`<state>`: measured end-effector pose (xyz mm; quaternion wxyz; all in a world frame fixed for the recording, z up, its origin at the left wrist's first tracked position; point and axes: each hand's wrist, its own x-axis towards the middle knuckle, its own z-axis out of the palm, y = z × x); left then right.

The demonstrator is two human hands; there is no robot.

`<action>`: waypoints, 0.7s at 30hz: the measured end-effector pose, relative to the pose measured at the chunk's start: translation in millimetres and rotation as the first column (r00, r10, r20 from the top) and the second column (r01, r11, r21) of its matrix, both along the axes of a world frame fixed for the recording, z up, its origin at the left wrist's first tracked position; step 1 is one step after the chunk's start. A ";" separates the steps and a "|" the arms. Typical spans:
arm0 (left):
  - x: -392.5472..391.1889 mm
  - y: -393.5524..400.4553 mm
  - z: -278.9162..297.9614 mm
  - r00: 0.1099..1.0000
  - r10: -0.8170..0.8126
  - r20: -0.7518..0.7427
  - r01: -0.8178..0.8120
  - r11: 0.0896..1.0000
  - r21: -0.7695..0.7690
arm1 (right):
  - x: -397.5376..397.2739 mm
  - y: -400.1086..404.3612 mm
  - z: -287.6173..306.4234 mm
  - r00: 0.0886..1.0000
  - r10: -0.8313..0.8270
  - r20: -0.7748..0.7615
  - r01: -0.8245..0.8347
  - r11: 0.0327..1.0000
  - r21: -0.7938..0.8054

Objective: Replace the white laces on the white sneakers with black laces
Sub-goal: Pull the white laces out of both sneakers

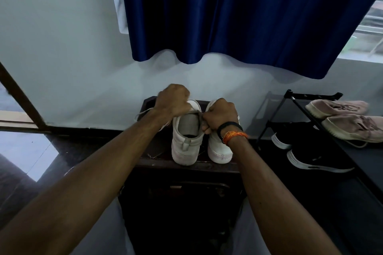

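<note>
Two hands, left hand [173, 99] and right hand [220, 115], grip white lace [193, 112].

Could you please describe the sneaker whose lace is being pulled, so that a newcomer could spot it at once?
Below the blue curtain stands a dark stool bearing two white sneakers. It is the left sneaker, its grey opening showing, with a white lace across it.

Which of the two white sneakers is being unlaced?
The left white sneaker: a white lace stretches over its opening between left hand and right hand. The right white sneaker stands untouched alongside.
</note>
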<state>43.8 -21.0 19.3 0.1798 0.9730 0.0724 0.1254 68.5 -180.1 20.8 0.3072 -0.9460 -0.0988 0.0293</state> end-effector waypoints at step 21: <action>-46.7 0.5 -2.9 0.996 0.064 -0.068 -0.088 0.885 -0.458 | 8.4 24.9 5.0 0.875 0.475 0.092 -0.396 0.812 -0.429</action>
